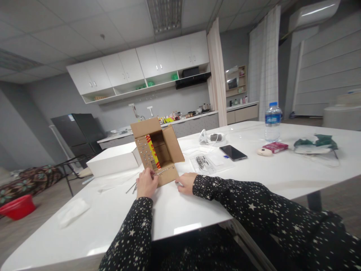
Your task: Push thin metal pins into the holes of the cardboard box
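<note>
A small brown cardboard box (166,145) lies on its side on the white table (254,177), flaps open toward me, with a red and yellow item inside. Its left and bottom flaps carry rows of small metal screws. My left hand (146,183) rests at the bottom flap and pinches a thin metal piece at its edge. My right hand (186,182) lies on the table at the flap's right corner, fingers curled over a small metal object. A few loose metal pins (131,187) lie left of my left hand.
A white flat box (113,160) sits left of the cardboard box. A plastic bag of metal parts (203,162), a phone (232,152), a water bottle (273,122), a pink box (275,146) and a green cloth (316,142) lie to the right. A tissue (73,212) lies near left.
</note>
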A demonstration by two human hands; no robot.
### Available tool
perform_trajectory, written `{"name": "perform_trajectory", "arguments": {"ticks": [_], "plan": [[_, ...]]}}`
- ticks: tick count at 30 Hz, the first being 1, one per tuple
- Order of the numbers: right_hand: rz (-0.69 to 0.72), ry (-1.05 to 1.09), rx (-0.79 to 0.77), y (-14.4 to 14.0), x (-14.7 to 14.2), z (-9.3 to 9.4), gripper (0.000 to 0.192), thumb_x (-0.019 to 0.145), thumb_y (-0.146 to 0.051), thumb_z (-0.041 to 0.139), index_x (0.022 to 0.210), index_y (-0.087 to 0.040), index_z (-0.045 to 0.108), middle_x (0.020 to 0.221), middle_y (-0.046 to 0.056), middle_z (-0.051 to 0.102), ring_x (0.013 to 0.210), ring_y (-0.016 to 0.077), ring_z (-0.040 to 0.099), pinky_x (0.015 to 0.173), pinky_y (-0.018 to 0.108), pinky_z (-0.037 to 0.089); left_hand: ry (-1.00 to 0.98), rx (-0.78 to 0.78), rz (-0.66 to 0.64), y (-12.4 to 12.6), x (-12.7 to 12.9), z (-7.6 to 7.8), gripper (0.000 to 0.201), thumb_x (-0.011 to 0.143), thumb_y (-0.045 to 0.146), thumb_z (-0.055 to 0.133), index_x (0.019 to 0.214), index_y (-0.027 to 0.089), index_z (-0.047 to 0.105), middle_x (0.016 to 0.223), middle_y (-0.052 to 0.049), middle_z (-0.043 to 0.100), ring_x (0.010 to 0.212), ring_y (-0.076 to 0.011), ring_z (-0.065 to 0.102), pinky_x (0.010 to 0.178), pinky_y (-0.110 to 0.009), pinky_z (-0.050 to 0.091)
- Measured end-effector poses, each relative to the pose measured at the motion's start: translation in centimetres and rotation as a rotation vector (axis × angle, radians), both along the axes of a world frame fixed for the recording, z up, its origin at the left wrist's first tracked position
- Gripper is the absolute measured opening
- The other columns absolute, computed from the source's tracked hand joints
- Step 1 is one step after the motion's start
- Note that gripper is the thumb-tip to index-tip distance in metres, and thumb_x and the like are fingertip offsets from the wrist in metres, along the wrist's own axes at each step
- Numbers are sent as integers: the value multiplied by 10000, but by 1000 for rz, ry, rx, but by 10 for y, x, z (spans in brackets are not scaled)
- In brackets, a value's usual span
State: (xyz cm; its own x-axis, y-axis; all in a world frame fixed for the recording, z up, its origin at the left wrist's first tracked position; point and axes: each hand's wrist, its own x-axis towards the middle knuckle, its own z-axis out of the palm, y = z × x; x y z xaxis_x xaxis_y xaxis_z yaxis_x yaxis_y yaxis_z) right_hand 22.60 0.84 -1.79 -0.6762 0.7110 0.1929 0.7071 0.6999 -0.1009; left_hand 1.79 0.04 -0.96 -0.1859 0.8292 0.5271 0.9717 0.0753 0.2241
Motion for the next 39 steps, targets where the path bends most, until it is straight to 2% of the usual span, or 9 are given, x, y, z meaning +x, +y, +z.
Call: {"name": "perform_trajectory", "arguments": {"ticks": [12, 21, 24, 27, 30, 34, 39], "plan": [[5, 2, 14, 1, -1, -3, 346, 778, -341, 419, 1003, -225, 655, 961, 98, 689, 837, 247, 637, 661, 321, 452, -17, 10, -76, -2, 1, 2, 81, 739, 278, 469, 790, 215, 478, 767, -22, 600, 801, -203, 555, 696, -308, 357], [2, -3, 37, 2, -2, -4, 328, 770, -340, 422, 953, -213, 663, 929, 101, 694, 812, 246, 643, 636, 310, 449, -159, 318, -214, -1, -4, 1, 44, 709, 232, 488, 747, 212, 479, 682, 19, 544, 651, -135, 515, 621, -245, 380], [5, -6, 37, 1, -1, -3, 328, 770, -338, 424, 959, -212, 661, 924, 101, 694, 812, 246, 643, 638, 310, 450, -195, 370, -265, -4, -1, 3, 27, 702, 213, 486, 718, 208, 465, 628, 35, 498, 598, -116, 478, 595, -231, 372], [12, -10, 32, 1, 0, -2, 333, 783, -341, 419, 980, -215, 657, 931, 100, 691, 825, 242, 641, 650, 307, 452, -198, 334, -342, -6, 4, 4, 32, 702, 212, 486, 715, 204, 458, 606, 44, 470, 586, -107, 461, 582, -223, 366], [21, -13, 29, 0, 1, -1, 329, 792, -344, 419, 983, -217, 655, 929, 96, 690, 831, 238, 640, 653, 301, 452, -204, 232, -408, -8, 9, 4, 37, 710, 224, 484, 729, 199, 464, 620, 46, 487, 587, -101, 462, 585, -220, 373], [29, -7, 20, -1, 1, 1, 324, 794, -339, 421, 985, -221, 655, 919, 92, 691, 825, 236, 642, 651, 300, 451, -229, 103, -441, -11, 14, 4, 37, 713, 228, 470, 725, 196, 457, 634, 43, 499, 601, -101, 470, 599, -222, 388], [33, -3, 16, -1, 1, 2, 324, 796, -326, 423, 998, -224, 655, 923, 88, 691, 828, 234, 639, 663, 299, 451, -194, 14, -484, -10, 16, 3, 29, 694, 211, 481, 708, 190, 466, 653, 31, 518, 636, -108, 483, 637, -233, 408]]}}
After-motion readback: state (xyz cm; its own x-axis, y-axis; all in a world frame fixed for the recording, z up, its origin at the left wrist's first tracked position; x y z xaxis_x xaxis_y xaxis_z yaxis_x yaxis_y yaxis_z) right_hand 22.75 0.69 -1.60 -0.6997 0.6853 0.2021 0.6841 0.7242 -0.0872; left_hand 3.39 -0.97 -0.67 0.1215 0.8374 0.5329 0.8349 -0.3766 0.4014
